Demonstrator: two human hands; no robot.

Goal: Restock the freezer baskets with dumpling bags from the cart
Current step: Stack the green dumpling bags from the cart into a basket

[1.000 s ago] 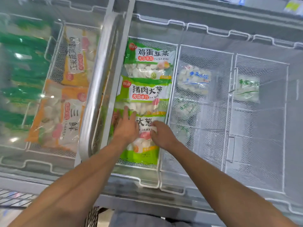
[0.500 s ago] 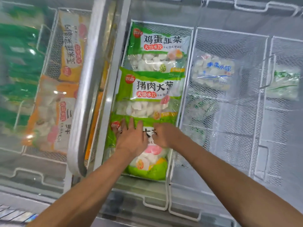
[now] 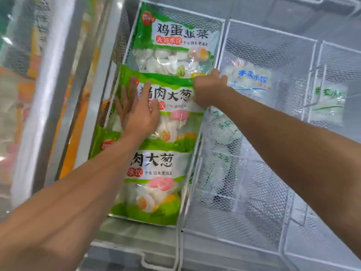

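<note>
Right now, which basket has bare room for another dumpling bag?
The green-bag basket is crowded: three bags overlap, both hands on the middle bag. The next basket right has bare mesh below the blue-print bag.

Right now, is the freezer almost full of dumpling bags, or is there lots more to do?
One basket looks full: three green bags lie in a row. The left hand lies flat on the middle bag while the right hand grips its edge, straightening it. Lots is left: the next basket holds only a few blue-lettered bags, with much bare mesh showing.
</note>
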